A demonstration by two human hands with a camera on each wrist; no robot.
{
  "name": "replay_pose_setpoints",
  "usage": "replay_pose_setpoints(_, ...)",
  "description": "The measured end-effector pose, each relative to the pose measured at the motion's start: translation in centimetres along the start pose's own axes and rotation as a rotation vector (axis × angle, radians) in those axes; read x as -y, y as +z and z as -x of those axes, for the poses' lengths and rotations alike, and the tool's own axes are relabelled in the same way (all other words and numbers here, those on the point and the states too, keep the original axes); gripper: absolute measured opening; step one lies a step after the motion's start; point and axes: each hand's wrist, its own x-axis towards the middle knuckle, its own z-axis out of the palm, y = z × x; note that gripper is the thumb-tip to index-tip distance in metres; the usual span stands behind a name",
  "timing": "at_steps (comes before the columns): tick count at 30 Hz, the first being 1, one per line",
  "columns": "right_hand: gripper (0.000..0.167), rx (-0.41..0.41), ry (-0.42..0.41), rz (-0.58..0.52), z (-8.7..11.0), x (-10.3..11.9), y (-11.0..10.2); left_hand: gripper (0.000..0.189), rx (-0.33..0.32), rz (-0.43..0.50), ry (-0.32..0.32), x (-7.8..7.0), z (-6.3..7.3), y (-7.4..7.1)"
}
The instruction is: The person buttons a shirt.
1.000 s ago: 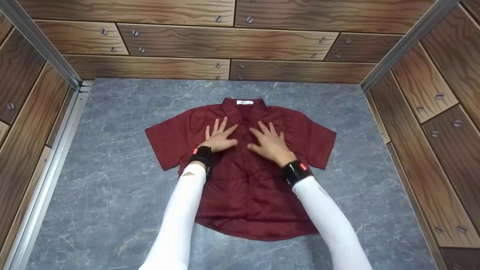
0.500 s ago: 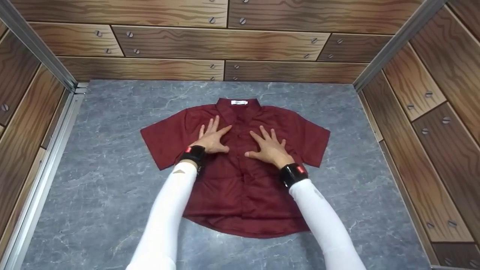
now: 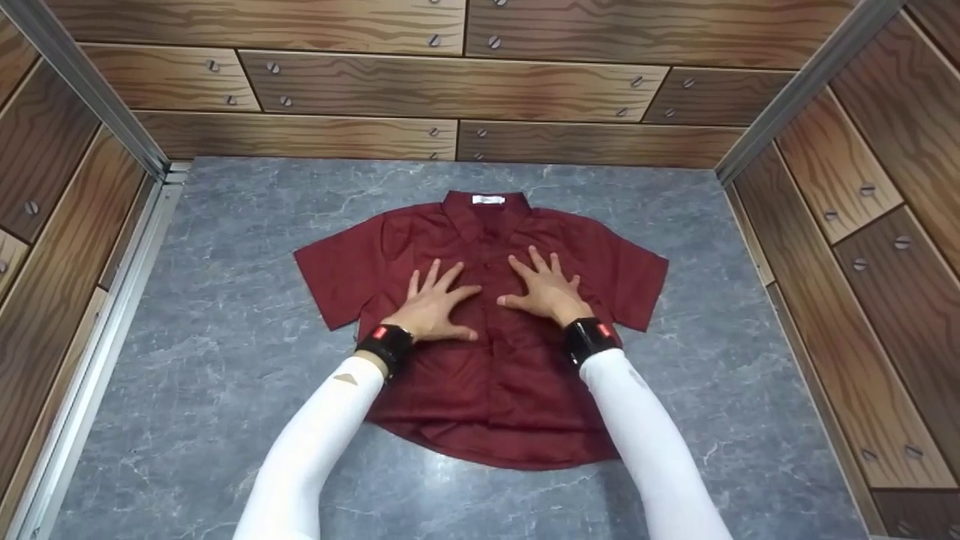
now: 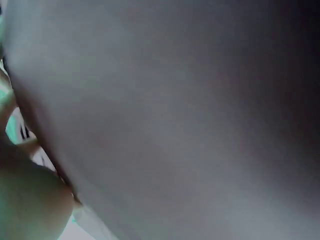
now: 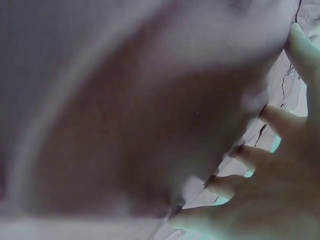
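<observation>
A dark red short-sleeved button shirt [image 3: 450, 390] lies spread flat, front side up, with its collar at the far side and its hem toward me. My left hand [image 3: 431, 309] rests on the shirt's left chest area, fingers spread. On the other side of the button placket, my right hand [image 3: 551, 292] lies on the cloth with fingers apart. Neither hand grips the fabric. In the right wrist view, the fingertips of the right hand [image 5: 270, 170] touch the cloth. The left wrist view is mostly blurred fabric, with part of the left hand [image 4: 30, 200] at its edge.
The shirt lies on a grey marbled tabletop [image 3: 225, 405]. Wood-patterned panels [image 3: 450, 86] stand at the back and both sides, with metal rails [image 3: 112, 300] along the left edge and corners. A white label [image 3: 488, 199] shows inside the collar.
My left hand has slid down the shirt toward the hem, its fingers spreading wider. The right hand has shifted only slightly on the cloth. The camera view has swayed a little.
</observation>
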Motion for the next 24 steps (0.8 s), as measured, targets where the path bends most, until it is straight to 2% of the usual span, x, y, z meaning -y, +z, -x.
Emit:
replay_pose_setpoints(2,0.089,0.007,0.004,0.004,0.0,-0.1,0.0,0.091,0.042,0.000,-0.029,0.2,0.0,0.1)
replay_pose_setpoints(8,0.089,0.027,0.017,0.030,-0.1,-0.2,-0.3,0.097,0.093,-0.001,-0.039,0.5,-0.3,-0.2)
replay_pose_setpoints(13,0.082,-0.048,-0.013,0.080,0.3,0.6,-0.3,0.094,0.099,-0.044,-0.089,-0.6,-0.5,-0.8)
replay_pose_setpoints(16,0.068,-0.165,-0.070,0.119,0.9,1.5,0.1,0.077,0.026,-0.104,-0.071,-1.5,-0.7,-0.8)
replay_pose_setpoints(20,0.038,-0.327,-0.145,0.129,1.8,2.9,1.0,0.039,-0.178,-0.179,0.014,-2.5,-1.0,-0.1)
replay_pose_setpoints(22,0.029,-0.355,-0.163,0.117,2.2,3.4,1.5,0.025,-0.267,-0.187,0.043,-2.7,-1.2,0.3)
replay_pose_setpoints(24,0.028,-0.339,-0.161,0.096,2.5,3.8,1.9,0.018,-0.323,-0.173,0.051,-2.9,-1.3,0.8)
